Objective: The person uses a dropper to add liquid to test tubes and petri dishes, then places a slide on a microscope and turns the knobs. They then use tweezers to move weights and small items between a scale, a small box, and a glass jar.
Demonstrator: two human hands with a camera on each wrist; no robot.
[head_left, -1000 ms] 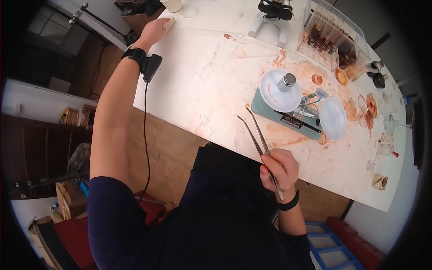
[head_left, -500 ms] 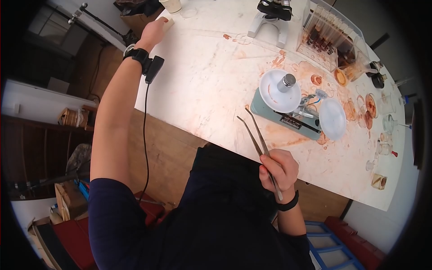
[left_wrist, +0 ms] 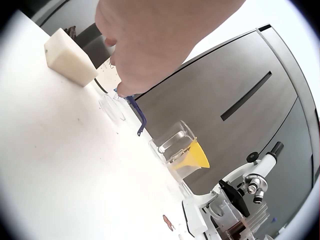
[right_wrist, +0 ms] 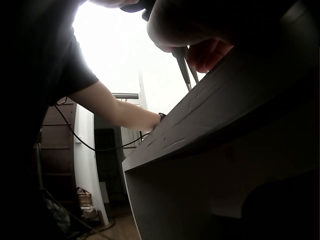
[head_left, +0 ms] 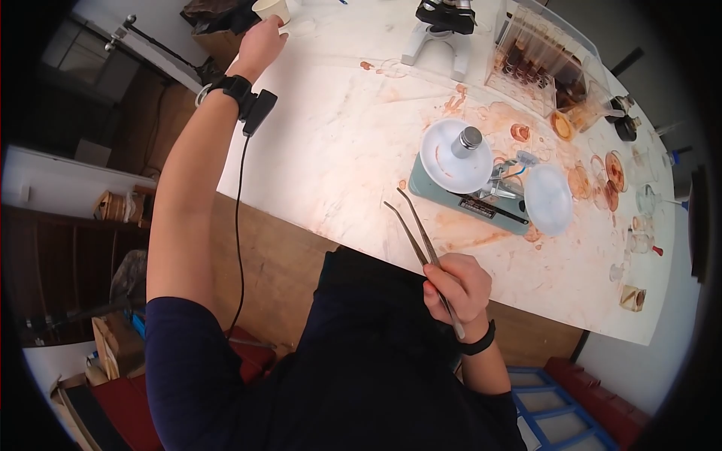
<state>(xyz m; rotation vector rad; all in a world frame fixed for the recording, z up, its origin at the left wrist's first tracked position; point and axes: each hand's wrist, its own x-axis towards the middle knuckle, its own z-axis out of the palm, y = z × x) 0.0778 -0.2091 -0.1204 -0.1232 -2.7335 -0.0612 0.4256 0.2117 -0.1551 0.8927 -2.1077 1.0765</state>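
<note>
At the far left of the table my left hand [head_left: 260, 48] reaches to a pale cup [head_left: 271, 10], its fingertips right at the cup's side. A cream-white block [left_wrist: 70, 57] lies on the table beside that hand in the left wrist view. Whether the fingers close round the cup I cannot tell. My right hand [head_left: 460, 287] holds metal tweezers [head_left: 414, 234] near the table's front edge, their bent tips apart and pointing away from me. Ahead of the tweezers stands a green balance scale [head_left: 436, 186] with a metal weight [head_left: 468, 140] on its left pan.
Towards the back stand a microscope [head_left: 440, 41] and a rack of test tubes [head_left: 526, 64] with dark red contents. A yellow funnel [left_wrist: 194, 156] sits by a clear beaker [left_wrist: 175, 139]. Stained dishes [head_left: 615, 171] and small glassware line the right side. A black cable [head_left: 239, 240] hangs from my left wrist.
My left hand has left the block and moved up to the cup. The right hand still holds the tweezers; the head view has shifted slightly.
</note>
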